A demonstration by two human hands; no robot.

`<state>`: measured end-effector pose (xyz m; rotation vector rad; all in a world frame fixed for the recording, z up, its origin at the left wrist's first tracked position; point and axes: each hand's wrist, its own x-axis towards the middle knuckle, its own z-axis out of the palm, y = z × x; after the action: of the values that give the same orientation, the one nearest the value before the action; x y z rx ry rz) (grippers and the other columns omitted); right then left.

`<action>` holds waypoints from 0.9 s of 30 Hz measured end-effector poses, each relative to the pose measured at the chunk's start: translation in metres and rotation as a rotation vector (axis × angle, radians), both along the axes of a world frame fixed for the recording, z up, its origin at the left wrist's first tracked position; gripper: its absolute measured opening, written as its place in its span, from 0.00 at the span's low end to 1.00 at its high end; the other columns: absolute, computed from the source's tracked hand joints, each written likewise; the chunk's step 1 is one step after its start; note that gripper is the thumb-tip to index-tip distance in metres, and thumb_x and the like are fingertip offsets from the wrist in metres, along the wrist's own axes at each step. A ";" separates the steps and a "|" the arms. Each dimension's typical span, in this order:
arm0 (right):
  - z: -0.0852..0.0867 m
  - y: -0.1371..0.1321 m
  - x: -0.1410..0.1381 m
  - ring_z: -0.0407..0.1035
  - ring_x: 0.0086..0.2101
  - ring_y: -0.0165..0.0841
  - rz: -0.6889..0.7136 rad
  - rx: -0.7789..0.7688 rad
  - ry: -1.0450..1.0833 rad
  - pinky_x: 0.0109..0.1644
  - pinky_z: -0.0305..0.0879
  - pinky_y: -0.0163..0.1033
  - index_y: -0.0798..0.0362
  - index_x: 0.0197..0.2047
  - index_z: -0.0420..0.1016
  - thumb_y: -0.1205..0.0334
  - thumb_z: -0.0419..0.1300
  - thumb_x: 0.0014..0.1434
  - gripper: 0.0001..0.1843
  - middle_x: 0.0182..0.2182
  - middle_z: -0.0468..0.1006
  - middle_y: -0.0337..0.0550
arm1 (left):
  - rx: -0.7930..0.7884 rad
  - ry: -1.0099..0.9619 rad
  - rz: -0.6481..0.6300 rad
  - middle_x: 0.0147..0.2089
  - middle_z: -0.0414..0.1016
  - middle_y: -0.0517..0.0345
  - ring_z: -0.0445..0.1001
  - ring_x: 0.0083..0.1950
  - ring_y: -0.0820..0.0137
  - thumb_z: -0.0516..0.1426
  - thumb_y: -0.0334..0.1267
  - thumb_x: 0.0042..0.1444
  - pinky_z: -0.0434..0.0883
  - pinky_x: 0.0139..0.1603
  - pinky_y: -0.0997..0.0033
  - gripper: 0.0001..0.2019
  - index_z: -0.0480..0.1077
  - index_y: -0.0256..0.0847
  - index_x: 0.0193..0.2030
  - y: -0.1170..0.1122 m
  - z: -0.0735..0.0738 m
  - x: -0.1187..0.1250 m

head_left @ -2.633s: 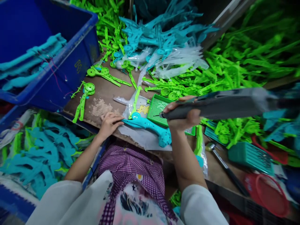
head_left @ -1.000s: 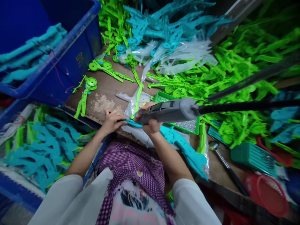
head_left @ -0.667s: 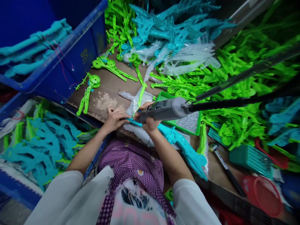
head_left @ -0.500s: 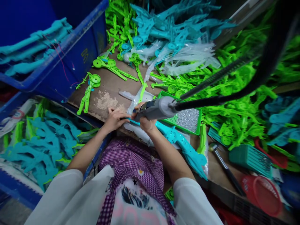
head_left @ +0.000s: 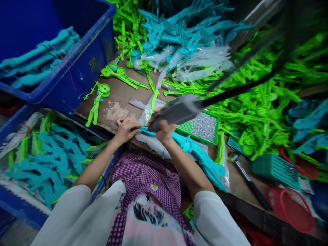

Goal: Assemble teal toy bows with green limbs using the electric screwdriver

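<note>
My right hand [head_left: 165, 131] is wrapped round a grey electric screwdriver [head_left: 180, 111], its body slanting up to the right with a black cord behind it. The tool's tip is hidden behind the fingers. Under it lies a long turquoise plastic part [head_left: 196, 150], running along the table's front edge. With bent fingers, my left hand [head_left: 126, 131] grips the left end of this part. A translucent white plastic piece [head_left: 153, 145] is beneath it. Just beyond my hands, a bright green strip [head_left: 153, 102] lies on other clear pieces.
A green tray [head_left: 217, 131] of small metal screws stands right of the screwdriver. Farther right are a hammer [head_left: 246, 176], a teal basket [head_left: 275, 171] and a red basket [head_left: 292, 208]. Green parts [head_left: 258, 119] are heaped behind. Blue crates [head_left: 99, 44] flank the left side.
The screwdriver has swung, its rear end shifting up and to the right, and it is slightly blurred. My right hand has moved a little with it; my left hand stays nearly in place.
</note>
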<state>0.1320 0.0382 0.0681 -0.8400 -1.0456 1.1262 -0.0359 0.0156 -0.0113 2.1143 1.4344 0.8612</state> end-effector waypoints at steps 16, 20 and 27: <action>0.034 -0.017 0.117 0.62 0.13 0.28 -0.551 0.269 -0.110 0.15 0.56 0.34 0.46 0.34 0.70 0.38 0.59 0.50 0.21 0.16 0.68 0.31 | 0.254 0.209 0.111 0.57 0.73 0.55 0.63 0.63 0.55 0.55 0.39 0.63 0.47 0.63 0.42 0.07 0.76 0.47 0.38 -0.036 0.061 0.075; 0.029 0.006 0.129 0.63 0.14 0.28 -0.625 0.283 -0.103 0.15 0.58 0.35 0.48 0.34 0.71 0.41 0.59 0.52 0.18 0.17 0.69 0.31 | 0.160 0.038 0.173 0.65 0.64 0.49 0.58 0.67 0.53 0.52 0.44 0.65 0.52 0.63 0.43 0.16 0.70 0.47 0.56 0.026 0.084 0.130; -0.009 0.063 0.150 0.65 0.16 0.26 -0.480 0.127 -0.200 0.19 0.61 0.34 0.50 0.30 0.69 0.42 0.60 0.51 0.18 0.17 0.68 0.31 | -0.107 0.242 -0.331 0.60 0.69 0.49 0.64 0.63 0.53 0.60 0.52 0.56 0.49 0.66 0.42 0.26 0.65 0.47 0.59 0.052 0.064 0.111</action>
<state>0.2817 0.1013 0.0590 -1.0479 -0.9950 0.5745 0.0754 0.0677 0.0525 2.3430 1.1593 0.4066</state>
